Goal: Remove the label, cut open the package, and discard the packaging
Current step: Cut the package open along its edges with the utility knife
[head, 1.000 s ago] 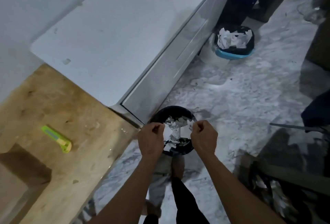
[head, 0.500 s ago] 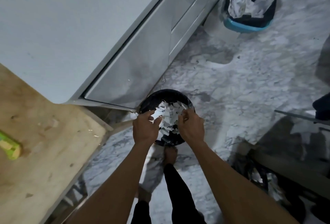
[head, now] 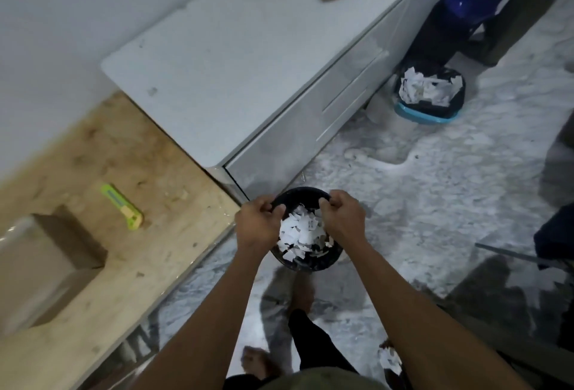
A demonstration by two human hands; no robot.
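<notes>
A marble floor (head: pixel 435 203) beside a white cabinet (head: pixel 248 63) is being looked down on. Over the black bin (head: pixel 306 262), both fists are being kept curled: whatever the left hand (head: pixel 259 225) and right hand (head: pixel 340 222) are pinching cannot be made out. A moment ago a scrap was being torn between them; now they are being held closer together, with white scraps (head: pixel 299 234) heaped below. The label is judged nearly disposed of. The cutter (head: pixel 122 206) and box (head: pixel 46 265) are being left waiting on the wooden bench (head: pixel 124 281).
</notes>
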